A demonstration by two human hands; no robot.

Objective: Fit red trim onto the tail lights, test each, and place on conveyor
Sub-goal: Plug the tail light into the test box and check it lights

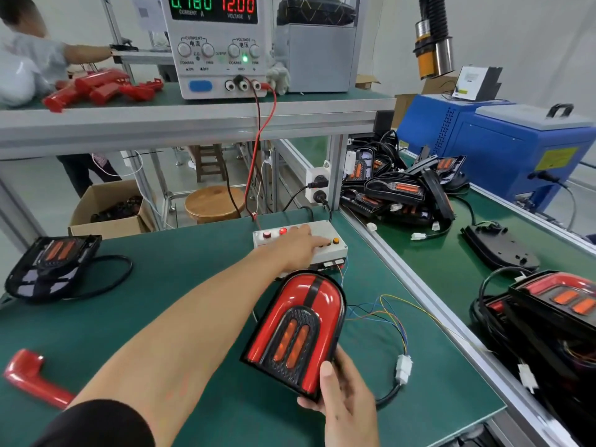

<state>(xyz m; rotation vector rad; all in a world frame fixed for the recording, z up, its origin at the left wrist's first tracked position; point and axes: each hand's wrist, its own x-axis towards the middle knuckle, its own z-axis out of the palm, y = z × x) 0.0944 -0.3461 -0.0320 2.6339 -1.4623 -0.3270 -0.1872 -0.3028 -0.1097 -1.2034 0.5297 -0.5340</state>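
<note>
Nearest the camera, the tail light (295,330) with its red trim already fitted is gripped at its lower corner by the right hand (346,404), thumb laid on the face and fingers curled beneath; it is held tilted just above the green bench (180,301). Its two orange inner lenses appear lit, which suggests the test is under way. The lead is run round to a white connector (403,369) lying on the bench, from which thin coloured wires are led toward the test box (301,245).

To the left, a loose red trim piece (30,375) is left on the bench, and farther back an untrimmed black tail light (51,266) lies waiting.

Beyond the held lamp, the left hand (298,250) is stretched over the test box with fingers extended onto the row of buttons; which button is pressed cannot be told. For this step to be done well, the lamp should be kept steady with its face turned toward the eyes, each button should be pressed in turn, and every section should be checked for an even glow before release.

Farthest off, the power supply (219,43) on the upper shelf is seen reading 12.00 volts and 0.180 amps, so current is being drawn. To the right, the conveyor (451,250) is loaded with finished units.
</note>
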